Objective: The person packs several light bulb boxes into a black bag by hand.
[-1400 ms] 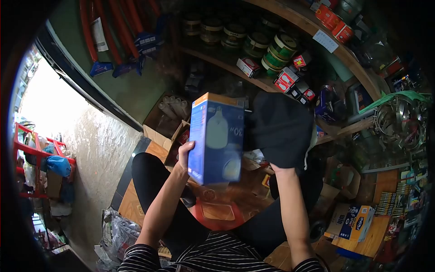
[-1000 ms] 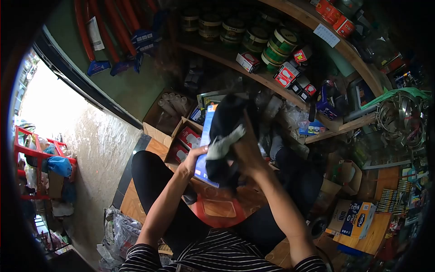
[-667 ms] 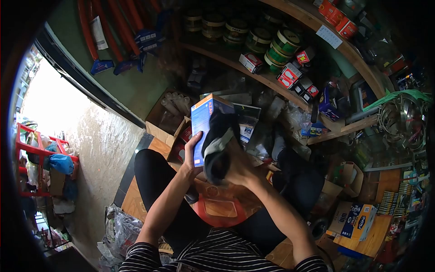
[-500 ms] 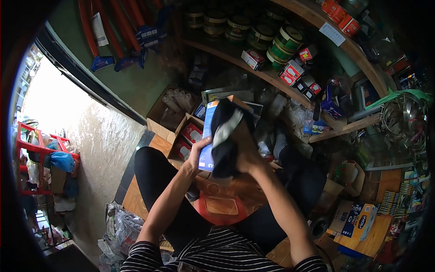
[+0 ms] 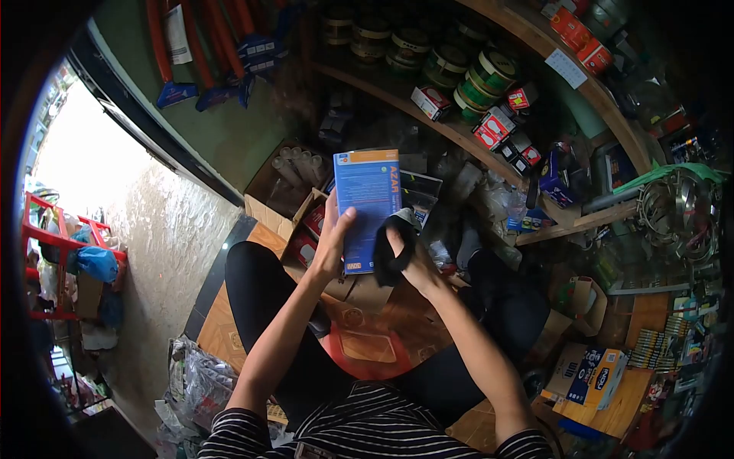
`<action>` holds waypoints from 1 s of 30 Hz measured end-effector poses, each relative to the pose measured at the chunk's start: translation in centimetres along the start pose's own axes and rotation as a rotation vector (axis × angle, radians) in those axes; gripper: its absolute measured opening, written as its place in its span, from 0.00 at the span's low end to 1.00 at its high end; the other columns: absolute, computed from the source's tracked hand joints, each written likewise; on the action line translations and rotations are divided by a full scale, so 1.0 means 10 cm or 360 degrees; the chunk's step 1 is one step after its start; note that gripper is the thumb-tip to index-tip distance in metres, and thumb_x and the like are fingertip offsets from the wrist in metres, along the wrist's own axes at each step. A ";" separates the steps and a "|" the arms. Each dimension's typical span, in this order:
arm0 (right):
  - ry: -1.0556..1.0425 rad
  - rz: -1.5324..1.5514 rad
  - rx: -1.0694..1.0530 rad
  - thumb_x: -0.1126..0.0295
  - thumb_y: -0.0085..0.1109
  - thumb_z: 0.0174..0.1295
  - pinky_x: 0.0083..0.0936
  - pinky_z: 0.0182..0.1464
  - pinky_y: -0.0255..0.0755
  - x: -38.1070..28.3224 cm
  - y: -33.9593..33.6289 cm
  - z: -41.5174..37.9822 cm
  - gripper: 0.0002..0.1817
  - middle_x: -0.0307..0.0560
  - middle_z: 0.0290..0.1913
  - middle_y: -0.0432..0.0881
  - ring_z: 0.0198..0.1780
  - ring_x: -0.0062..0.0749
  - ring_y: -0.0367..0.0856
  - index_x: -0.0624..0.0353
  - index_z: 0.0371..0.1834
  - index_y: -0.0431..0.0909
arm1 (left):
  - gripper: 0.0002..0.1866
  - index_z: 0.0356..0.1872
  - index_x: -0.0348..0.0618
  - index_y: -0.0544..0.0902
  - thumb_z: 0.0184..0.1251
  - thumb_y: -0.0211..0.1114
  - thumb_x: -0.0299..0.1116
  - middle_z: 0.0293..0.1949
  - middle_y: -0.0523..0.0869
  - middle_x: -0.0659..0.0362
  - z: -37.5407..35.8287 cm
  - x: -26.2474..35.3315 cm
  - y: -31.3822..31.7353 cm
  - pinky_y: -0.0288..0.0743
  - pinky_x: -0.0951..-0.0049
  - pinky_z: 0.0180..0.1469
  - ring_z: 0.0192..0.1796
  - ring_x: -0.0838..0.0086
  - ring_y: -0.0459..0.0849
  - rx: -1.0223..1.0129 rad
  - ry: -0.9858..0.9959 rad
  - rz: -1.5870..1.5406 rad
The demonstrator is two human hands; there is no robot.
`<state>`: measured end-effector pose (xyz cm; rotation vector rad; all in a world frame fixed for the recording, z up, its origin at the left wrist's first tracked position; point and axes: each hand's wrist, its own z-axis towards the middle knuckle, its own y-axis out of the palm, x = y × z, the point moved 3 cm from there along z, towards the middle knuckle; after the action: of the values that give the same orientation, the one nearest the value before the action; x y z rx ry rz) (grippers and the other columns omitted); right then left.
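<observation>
A blue light bulb box [image 5: 365, 203] with an orange top edge stands upright in front of me, its broad printed face toward me. My left hand [image 5: 332, 237] grips its left side, thumb across the front. In my right hand [image 5: 413, 260] is a bunched black cloth [image 5: 391, 256] with a pale grey patch, held against the lower right edge of the box. Below the box, an opened brown carton flap [image 5: 359, 293] shows between my knees.
A carton with red boxes [image 5: 304, 249] sits left of the hands. Ahead, a wooden shelf [image 5: 382, 88] carries green cans [image 5: 489, 75] and small bulb boxes [image 5: 493, 126]. A red stool [image 5: 367, 348] is between my legs. Plastic bags [image 5: 206, 382] lie at lower left.
The black cloth has moved down and right off the front of the box, so the printed face now shows. The box has turned to face me more squarely.
</observation>
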<state>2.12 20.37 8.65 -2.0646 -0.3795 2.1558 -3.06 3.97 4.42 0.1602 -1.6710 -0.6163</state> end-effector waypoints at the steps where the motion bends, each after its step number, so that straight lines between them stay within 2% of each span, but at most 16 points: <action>1: 0.0064 0.0040 -0.0072 0.49 0.44 0.83 0.34 0.60 0.71 0.05 0.01 0.01 0.25 0.48 0.48 0.79 0.53 0.37 0.78 0.63 0.56 0.74 | 0.47 0.83 0.39 0.54 0.76 0.58 0.61 0.76 0.67 0.44 0.04 -0.06 -0.05 0.64 0.59 0.77 0.73 0.60 0.74 -0.0007 0.0062 -0.0077; 2: 0.0032 0.0038 -0.0013 0.49 0.44 0.83 0.34 0.59 0.71 0.09 -0.02 0.00 0.25 0.49 0.48 0.79 0.52 0.38 0.78 0.64 0.56 0.75 | 0.46 0.81 0.38 0.60 0.79 0.49 0.67 0.77 0.68 0.45 0.06 -0.13 -0.13 0.55 0.61 0.82 0.76 0.64 0.72 -0.0024 -0.0054 -0.0258; 3: 0.0003 0.0037 0.0049 0.48 0.44 0.83 0.34 0.59 0.71 0.07 -0.04 -0.01 0.25 0.49 0.47 0.80 0.52 0.38 0.79 0.64 0.55 0.75 | 0.42 0.76 0.36 0.69 0.80 0.49 0.65 0.69 0.79 0.45 0.06 -0.06 -0.15 0.68 0.62 0.76 0.70 0.65 0.79 -0.0046 -0.0099 -0.0290; 5: -0.0037 0.0046 0.0063 0.48 0.44 0.83 0.34 0.59 0.71 0.04 -0.07 -0.01 0.26 0.50 0.48 0.80 0.52 0.38 0.79 0.64 0.54 0.75 | 0.39 0.71 0.36 0.75 0.80 0.53 0.63 0.60 0.86 0.47 0.06 0.00 -0.19 0.80 0.63 0.66 0.61 0.66 0.87 0.0057 -0.0350 -0.0399; 6: -0.0050 0.0053 0.0010 0.48 0.45 0.83 0.34 0.59 0.71 0.02 -0.09 0.00 0.26 0.50 0.48 0.80 0.52 0.38 0.79 0.64 0.55 0.75 | 0.36 0.69 0.36 0.75 0.79 0.57 0.60 0.56 0.88 0.47 0.06 -0.01 -0.20 0.86 0.63 0.57 0.53 0.65 0.91 0.0069 -0.0356 -0.0496; 11: -0.0168 0.0040 0.0209 0.54 0.50 0.81 0.38 0.61 0.70 -0.19 -0.04 0.03 0.21 0.56 0.50 0.79 0.54 0.48 0.79 0.63 0.56 0.76 | 0.37 0.71 0.35 0.74 0.76 0.62 0.58 0.60 0.86 0.44 -0.07 -0.04 -0.21 0.84 0.56 0.61 0.56 0.58 0.90 0.0035 -0.0539 -0.0766; 14: -0.0254 -0.0394 0.0293 0.57 0.55 0.79 0.41 0.63 0.70 -0.29 -0.05 0.02 0.19 0.60 0.56 0.78 0.58 0.54 0.78 0.64 0.59 0.76 | 0.39 0.71 0.34 0.73 0.75 0.62 0.60 0.60 0.86 0.44 -0.07 -0.10 -0.15 0.83 0.54 0.63 0.56 0.57 0.89 0.0028 -0.0591 -0.0846; 15: -0.0396 -0.0708 0.0144 0.59 0.58 0.77 0.48 0.72 0.66 -0.40 -0.04 0.01 0.22 0.67 0.66 0.72 0.69 0.63 0.72 0.68 0.60 0.75 | 0.39 0.71 0.34 0.73 0.75 0.61 0.60 0.59 0.87 0.44 -0.07 -0.14 -0.14 0.84 0.55 0.62 0.55 0.58 0.90 -0.0016 -0.0605 -0.0866; 17: -0.0605 -0.1149 0.0115 0.61 0.64 0.72 0.57 0.81 0.54 -0.67 0.08 -0.01 0.27 0.72 0.72 0.65 0.78 0.70 0.60 0.73 0.64 0.72 | 0.38 0.71 0.35 0.74 0.75 0.61 0.59 0.57 0.87 0.45 -0.08 -0.13 -0.12 0.84 0.57 0.61 0.53 0.58 0.90 -0.0166 -0.0568 -0.0838; 18: -0.0709 -0.1243 0.0002 0.45 0.55 0.76 0.62 0.83 0.46 -0.68 0.14 -0.11 0.36 0.73 0.80 0.56 0.82 0.74 0.52 0.67 0.72 0.68 | 0.38 0.72 0.36 0.73 0.75 0.60 0.59 0.59 0.87 0.46 -0.06 -0.19 -0.14 0.83 0.58 0.62 0.55 0.59 0.89 -0.0126 -0.0572 -0.0858; 19: -0.0738 -0.1348 -0.0106 0.37 0.48 0.76 0.63 0.85 0.40 -0.68 0.24 -0.11 0.42 0.71 0.82 0.56 0.86 0.68 0.46 0.66 0.75 0.67 | 0.38 0.72 0.36 0.73 0.76 0.60 0.59 0.60 0.86 0.46 -0.04 -0.24 -0.15 0.83 0.59 0.63 0.57 0.60 0.88 -0.0084 -0.0573 -0.0877; 21: -0.0913 -0.1366 -0.0430 0.32 0.42 0.76 0.63 0.85 0.40 -0.82 0.33 -0.13 0.46 0.68 0.81 0.59 0.86 0.63 0.48 0.64 0.80 0.62 | 0.33 0.76 0.42 0.70 0.82 0.54 0.54 0.72 0.77 0.48 -0.22 -0.27 -0.15 0.73 0.61 0.74 0.71 0.63 0.78 -0.0078 -0.0151 -0.0433; 23: -0.0930 -0.0986 -0.0542 0.41 0.49 0.77 0.58 0.86 0.38 -0.90 0.32 -0.10 0.42 0.64 0.83 0.60 0.86 0.58 0.51 0.60 0.84 0.60 | 0.31 0.78 0.43 0.68 0.85 0.51 0.52 0.76 0.73 0.49 -0.35 -0.09 -0.07 0.68 0.61 0.78 0.75 0.63 0.74 -0.0088 -0.0103 -0.0188; 25: -0.0828 -0.0511 -0.0655 0.47 0.54 0.76 0.56 0.86 0.40 -0.96 0.21 -0.08 0.39 0.62 0.84 0.59 0.86 0.56 0.53 0.58 0.84 0.62 | 0.31 0.78 0.42 0.68 0.85 0.52 0.50 0.76 0.73 0.49 -0.30 -0.16 -0.08 0.68 0.60 0.78 0.75 0.63 0.74 -0.0181 -0.0176 -0.0381; 27: -0.0749 -0.0125 -0.0524 0.61 0.62 0.72 0.55 0.84 0.47 -0.99 0.08 -0.06 0.31 0.59 0.83 0.63 0.85 0.52 0.56 0.59 0.77 0.73 | 0.31 0.79 0.42 0.67 0.85 0.52 0.49 0.76 0.72 0.48 -0.13 -0.30 -0.13 0.68 0.60 0.79 0.76 0.63 0.74 -0.0293 -0.0339 -0.0740; 30: -0.0964 -0.1185 -0.0130 0.59 0.61 0.74 0.58 0.84 0.49 -1.03 -0.07 0.02 0.29 0.54 0.82 0.65 0.84 0.55 0.58 0.57 0.76 0.74 | 0.30 0.79 0.41 0.66 0.86 0.52 0.47 0.77 0.71 0.48 -0.09 -0.38 -0.14 0.67 0.60 0.79 0.76 0.62 0.74 -0.0370 -0.0440 -0.0981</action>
<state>2.44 18.28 18.74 -0.9687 -1.0992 2.1884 -1.75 4.19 0.54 0.4464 -1.7980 -1.3390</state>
